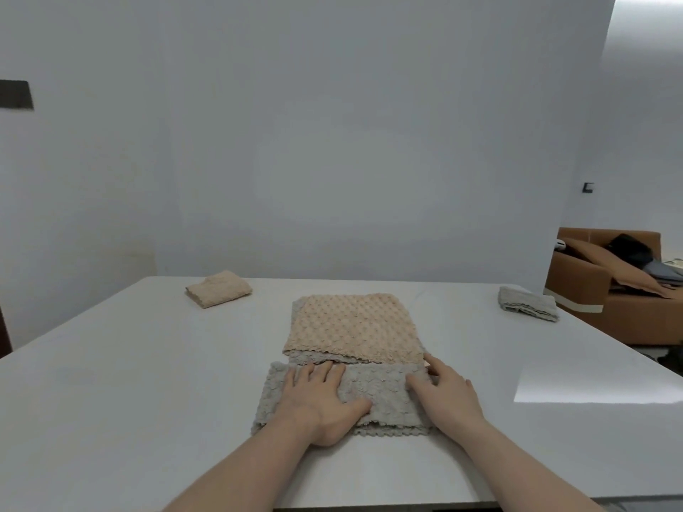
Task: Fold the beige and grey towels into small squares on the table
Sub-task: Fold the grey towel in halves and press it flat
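- Our left hand (321,399) lies flat on the grey towel (373,391), fingers straight, slightly apart.
- Our right hand (449,395) pinches the towel's right edge, fingers curled on the cloth.
- Beige towel (353,327) lies just behind, edges touching.
- Folded beige square (218,293) far left, folded grey square (528,308) far right.
- Bare table (129,382) on both sides.

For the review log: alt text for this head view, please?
Both hands, left hand and right hand, rest on a grey towel on a white table, with a beige towel lying just beyond.
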Action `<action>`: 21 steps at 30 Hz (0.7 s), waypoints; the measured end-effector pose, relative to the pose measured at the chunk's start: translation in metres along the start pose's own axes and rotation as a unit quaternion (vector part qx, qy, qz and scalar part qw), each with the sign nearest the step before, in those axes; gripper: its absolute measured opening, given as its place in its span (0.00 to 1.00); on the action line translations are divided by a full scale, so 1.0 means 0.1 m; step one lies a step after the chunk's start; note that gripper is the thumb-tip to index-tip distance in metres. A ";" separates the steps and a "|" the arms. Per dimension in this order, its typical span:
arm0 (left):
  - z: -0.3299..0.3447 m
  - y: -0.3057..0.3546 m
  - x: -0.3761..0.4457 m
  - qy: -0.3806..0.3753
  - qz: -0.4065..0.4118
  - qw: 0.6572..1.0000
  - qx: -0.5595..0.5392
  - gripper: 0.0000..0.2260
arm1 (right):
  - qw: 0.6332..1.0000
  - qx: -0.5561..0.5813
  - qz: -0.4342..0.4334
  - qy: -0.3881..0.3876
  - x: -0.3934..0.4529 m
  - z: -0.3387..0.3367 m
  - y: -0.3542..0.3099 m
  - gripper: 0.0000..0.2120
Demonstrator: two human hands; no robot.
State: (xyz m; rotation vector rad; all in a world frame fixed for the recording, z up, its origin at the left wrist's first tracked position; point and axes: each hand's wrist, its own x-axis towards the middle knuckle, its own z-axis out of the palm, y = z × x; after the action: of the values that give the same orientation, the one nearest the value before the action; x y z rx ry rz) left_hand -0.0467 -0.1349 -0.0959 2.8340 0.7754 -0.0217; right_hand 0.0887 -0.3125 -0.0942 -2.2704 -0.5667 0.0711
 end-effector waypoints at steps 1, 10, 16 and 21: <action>0.00 0.00 0.00 0.001 0.000 1.000 -0.001 0.43 | 1.000 0.018 0.011 -0.003 0.00 -0.01 -0.01 0.31; 0.05 -0.01 -0.19 0.130 0.049 0.988 -0.065 0.33 | 0.991 0.126 0.004 0.044 0.01 -0.01 0.08 0.21; 0.09 -0.01 -0.18 0.147 0.052 0.987 -0.046 0.34 | 0.989 0.107 -0.012 0.104 0.03 0.04 0.16 0.24; 0.04 -0.20 -0.13 0.142 0.017 0.990 -0.001 0.37 | 0.993 0.066 -0.046 0.087 -0.02 0.05 0.12 0.28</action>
State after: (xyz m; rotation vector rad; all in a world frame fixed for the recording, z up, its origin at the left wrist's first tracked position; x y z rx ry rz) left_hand -0.0678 -0.1254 -0.1026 2.8837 0.7802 0.3941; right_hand 0.0906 -0.3167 -0.1065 -2.0943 -0.5555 -0.1310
